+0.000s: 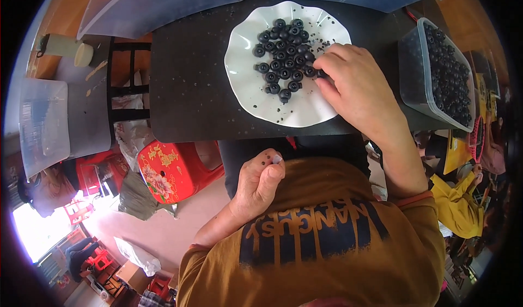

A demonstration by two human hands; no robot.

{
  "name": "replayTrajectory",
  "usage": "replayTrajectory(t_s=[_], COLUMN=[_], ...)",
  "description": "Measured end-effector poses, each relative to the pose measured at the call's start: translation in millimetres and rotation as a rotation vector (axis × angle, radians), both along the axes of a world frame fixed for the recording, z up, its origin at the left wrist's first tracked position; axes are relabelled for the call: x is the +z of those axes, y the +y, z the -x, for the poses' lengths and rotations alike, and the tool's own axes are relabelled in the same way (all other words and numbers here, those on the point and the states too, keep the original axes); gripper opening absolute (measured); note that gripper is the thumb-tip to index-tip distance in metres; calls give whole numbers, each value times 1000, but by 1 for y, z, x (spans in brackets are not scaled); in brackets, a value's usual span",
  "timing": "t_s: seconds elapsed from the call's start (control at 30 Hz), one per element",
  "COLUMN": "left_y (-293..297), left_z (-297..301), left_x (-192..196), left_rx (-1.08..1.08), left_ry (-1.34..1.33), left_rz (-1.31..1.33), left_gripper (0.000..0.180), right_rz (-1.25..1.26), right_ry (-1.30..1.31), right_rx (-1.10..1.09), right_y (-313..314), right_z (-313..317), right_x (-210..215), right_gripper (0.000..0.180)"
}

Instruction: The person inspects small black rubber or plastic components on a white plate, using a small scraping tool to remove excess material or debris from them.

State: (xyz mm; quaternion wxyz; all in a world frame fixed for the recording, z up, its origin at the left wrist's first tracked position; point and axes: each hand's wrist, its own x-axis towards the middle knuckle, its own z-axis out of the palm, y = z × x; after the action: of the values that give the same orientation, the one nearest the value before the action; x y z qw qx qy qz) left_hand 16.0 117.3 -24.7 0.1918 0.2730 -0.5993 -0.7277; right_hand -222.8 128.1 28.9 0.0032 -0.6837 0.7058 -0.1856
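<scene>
A white scalloped plate [250, 89] sits on a black table top and holds several small black round caps [283, 50] in a heap. My right hand [357, 86] rests on the plate's right side, its fingertips pinching one black cap at the edge of the heap. My left hand [259, 181] is held close to my chest below the table edge, fingers curled around a small pale piece between thumb and forefinger, with black specks on the skin.
A clear plastic tub [417, 83] full of black caps stands at the right of the table. Two translucent lids [163, 1] lie at the back. A red stool [163, 170] stands lower left, a clear bin [43, 121] beyond it.
</scene>
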Motion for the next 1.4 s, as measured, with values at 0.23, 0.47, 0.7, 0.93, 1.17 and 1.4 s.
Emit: replayTrajectory(t_s=[0.23,0.47,0.7,0.93,1.17,1.4], left_y=[0,-5,-4,3,-4,-10], left_z=[4,27,23,15,14,19], left_x=[11,41,27,14,23,25], left_rx=[50,125,117,192,124,82], left_ry=[155,251,201,183,107,60], left_rz=[-51,32,225,380,424,606], left_gripper=[43,24,35,45,47,49], right_rz=[-90,-289,-212,-227,-235,-59], right_ry=[-1246,-1984,-2094,-2077,-2213,-1963], right_rx=[40,230,301,360,280,316], right_y=[21,46,52,57,57,57], right_z=[-8,-45,-62,-72,-75,-77], right_x=[11,6,4,0,-4,-19], right_gripper=[20,20,22,20,20,17])
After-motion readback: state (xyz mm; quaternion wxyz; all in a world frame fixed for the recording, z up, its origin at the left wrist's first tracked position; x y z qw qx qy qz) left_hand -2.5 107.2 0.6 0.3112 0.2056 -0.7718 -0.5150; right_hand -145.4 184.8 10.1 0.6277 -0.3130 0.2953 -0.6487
